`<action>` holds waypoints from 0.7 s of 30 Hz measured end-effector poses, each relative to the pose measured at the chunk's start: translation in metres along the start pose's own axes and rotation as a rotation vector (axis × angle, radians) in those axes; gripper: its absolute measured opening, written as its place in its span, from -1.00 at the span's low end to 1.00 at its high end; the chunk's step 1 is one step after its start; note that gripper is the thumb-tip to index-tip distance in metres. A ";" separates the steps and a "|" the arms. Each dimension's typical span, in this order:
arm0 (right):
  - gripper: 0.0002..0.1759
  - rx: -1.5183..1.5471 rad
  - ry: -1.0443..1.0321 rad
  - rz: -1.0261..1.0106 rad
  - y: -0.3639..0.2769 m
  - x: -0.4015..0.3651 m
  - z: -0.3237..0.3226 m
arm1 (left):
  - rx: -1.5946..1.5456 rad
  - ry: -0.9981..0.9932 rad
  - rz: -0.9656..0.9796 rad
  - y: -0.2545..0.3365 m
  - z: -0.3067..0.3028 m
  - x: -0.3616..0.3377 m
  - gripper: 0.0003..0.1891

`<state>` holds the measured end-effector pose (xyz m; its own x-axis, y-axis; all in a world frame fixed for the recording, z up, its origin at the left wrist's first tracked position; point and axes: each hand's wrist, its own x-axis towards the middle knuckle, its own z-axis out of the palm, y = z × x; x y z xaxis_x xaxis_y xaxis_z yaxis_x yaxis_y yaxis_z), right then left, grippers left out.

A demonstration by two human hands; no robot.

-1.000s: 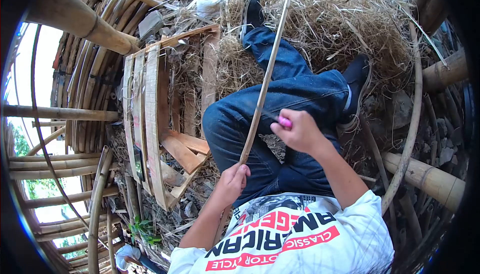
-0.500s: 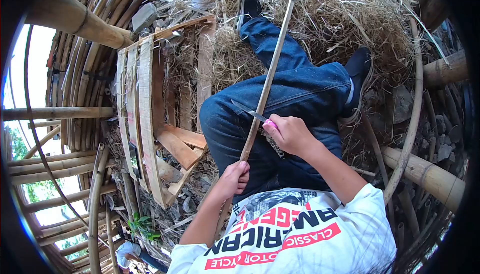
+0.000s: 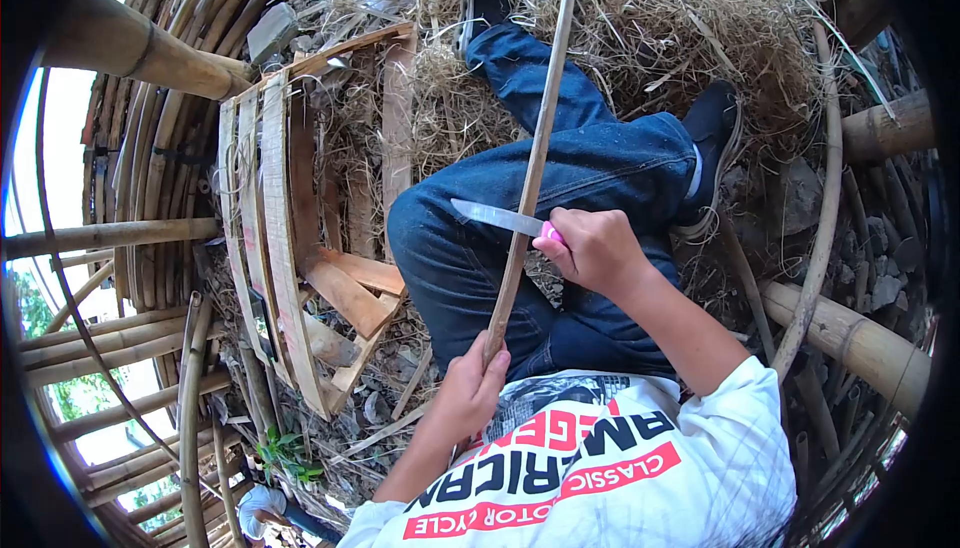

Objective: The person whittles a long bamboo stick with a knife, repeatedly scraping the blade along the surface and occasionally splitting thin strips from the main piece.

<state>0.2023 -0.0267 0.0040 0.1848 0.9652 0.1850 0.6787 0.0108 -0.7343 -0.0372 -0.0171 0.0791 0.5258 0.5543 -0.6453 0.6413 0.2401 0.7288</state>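
Note:
A long, thin bamboo strip slants up across my lap, its upper end running out of the top of the view. My left hand is closed round its lower part, close to my shirt. In my right hand is a knife with a pink handle, gripped in a fist. The blade lies across the strip above my left hand and points left over my knee. Its flat side catches the light. My fingers hide most of the handle.
At left stands a broken wooden crate with loose boards. Dry shavings are heaped beyond my shoes. Thick bamboo poles frame both sides. A person shows at lower left, and rubble lies at right.
The knife has turned so more of its blade face shows, and it now sits more level across the strip. My left hand has shifted slightly, its fingers seen from another angle.

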 end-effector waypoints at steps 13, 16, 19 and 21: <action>-0.60 0.080 0.065 -0.035 -0.022 -0.012 -0.050 | -0.258 -0.060 0.021 0.011 0.010 -0.017 -0.73; -0.60 0.119 0.001 -0.028 -0.036 -0.022 -0.040 | -0.664 -0.257 -0.208 0.010 0.007 -0.019 -0.64; -0.59 0.225 0.009 -0.008 -0.038 -0.028 -0.035 | -0.838 -0.361 -0.275 0.010 0.013 -0.014 -0.58; -0.59 0.199 -0.009 -0.014 -0.038 -0.030 -0.036 | -0.867 -0.424 -0.240 0.003 0.009 -0.012 -0.66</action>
<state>0.1965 -0.0650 0.0495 0.1691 0.9670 0.1905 0.5271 0.0746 -0.8465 -0.0363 -0.0298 0.0871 0.7006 0.1248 -0.7026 0.2149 0.9020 0.3745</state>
